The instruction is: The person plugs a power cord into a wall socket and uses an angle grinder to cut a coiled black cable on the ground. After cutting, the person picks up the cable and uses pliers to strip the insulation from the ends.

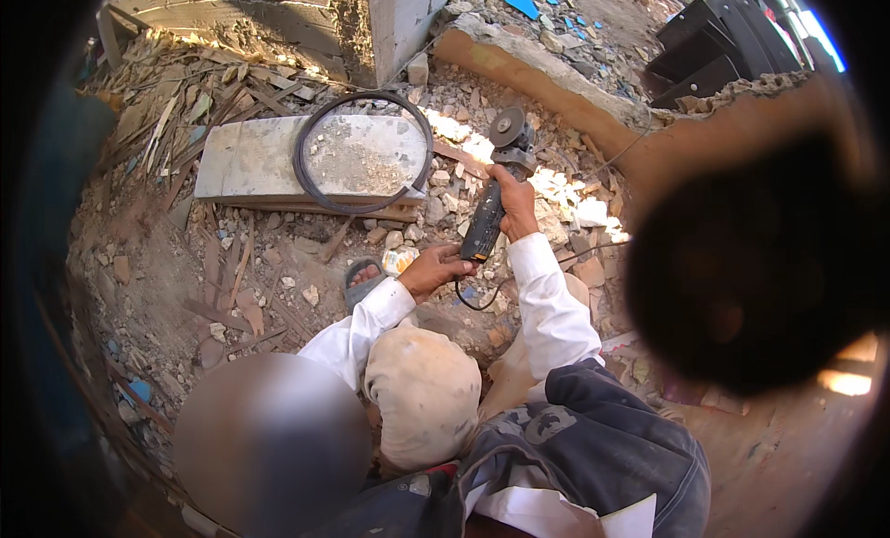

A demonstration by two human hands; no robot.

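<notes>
Beyond and left of the left grip (pixel 431 272), a black coil (pixel 430 156) is laid on a pale slab (pixel 243 160). Against the left grip, the rear of the angle grinder (pixel 484 227) is rested; whether it is clasped cannot be told. Its body is grasped by the right grip (pixel 516 204); fingers should be kept behind the disc (pixel 506 127) ahead. Farther right, the view is blocked by a dark blur (pixel 742 269).

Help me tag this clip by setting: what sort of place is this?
Probably a construction or demolition site: stone rubble and splintered wood litter the ground, a low wall has a rough, broken top, and an angle grinder is in use or being handled.
</notes>
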